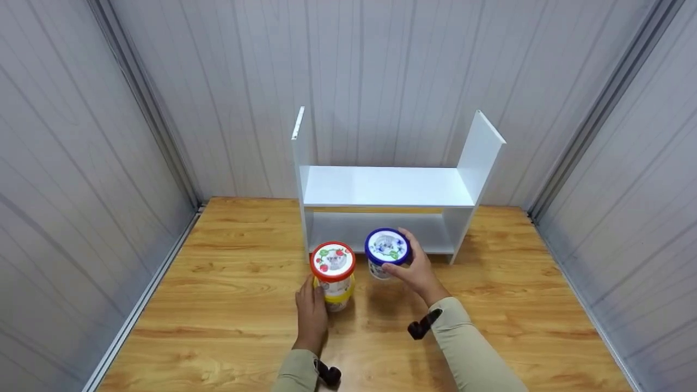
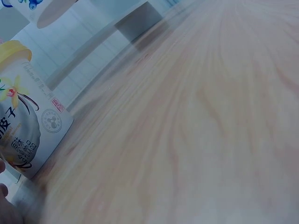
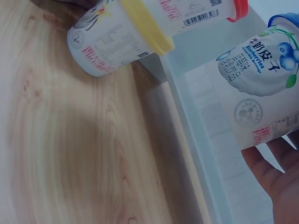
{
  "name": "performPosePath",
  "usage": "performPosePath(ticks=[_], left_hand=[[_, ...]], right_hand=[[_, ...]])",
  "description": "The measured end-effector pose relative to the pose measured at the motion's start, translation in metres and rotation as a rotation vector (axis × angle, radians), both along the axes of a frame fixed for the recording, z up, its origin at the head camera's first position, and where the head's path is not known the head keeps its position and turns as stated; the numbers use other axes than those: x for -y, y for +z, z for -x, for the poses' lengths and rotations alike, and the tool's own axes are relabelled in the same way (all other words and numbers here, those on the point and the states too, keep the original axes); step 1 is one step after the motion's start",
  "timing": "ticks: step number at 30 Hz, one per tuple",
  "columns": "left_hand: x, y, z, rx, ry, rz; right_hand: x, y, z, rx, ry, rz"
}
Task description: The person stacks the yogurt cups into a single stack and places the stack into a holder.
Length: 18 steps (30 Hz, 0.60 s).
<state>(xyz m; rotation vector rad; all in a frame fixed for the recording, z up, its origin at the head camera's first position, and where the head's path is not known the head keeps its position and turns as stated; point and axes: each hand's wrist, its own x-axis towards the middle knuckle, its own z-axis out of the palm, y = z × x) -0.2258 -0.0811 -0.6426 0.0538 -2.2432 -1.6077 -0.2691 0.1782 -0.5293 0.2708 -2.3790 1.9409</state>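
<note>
My right hand [image 1: 419,272] holds a blue-lidded blueberry milk cup [image 1: 387,246] by its side, thumb near the lid and fingers round the far side. The cup is raised off the table, in front of the shelf. To its left, a red-lidded cup [image 1: 332,261] stands on top of a yellow-lidded cup [image 1: 340,296], whose base rests on the table. My left hand [image 1: 312,316] grips the lower yellow-lidded cup from the left. In the left wrist view only its fingertips [image 2: 2,189] show at the edge, against that cup.
A white two-level shelf [image 1: 389,185] with upright side panels stands at the back of the wooden table [image 1: 234,283], just beyond the cups. Pale panelled walls [image 1: 381,81] enclose the table behind and on both sides.
</note>
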Motion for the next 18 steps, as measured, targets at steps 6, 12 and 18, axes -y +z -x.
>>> performPosePath(ticks=[6,12,18], left_hand=[[0.0,-0.002,0.0,-0.037,0.011,0.018],[0.0,0.0,-0.001,-0.037,0.012,0.009],[-0.001,0.001,-0.001,-0.036,0.011,0.01]], right_hand=[[0.002,0.007,0.0,-0.02,0.005,-0.017],[0.004,0.014,0.003,-0.02,0.028,0.008],[0.007,0.021,0.006,-0.021,0.032,-0.001]])
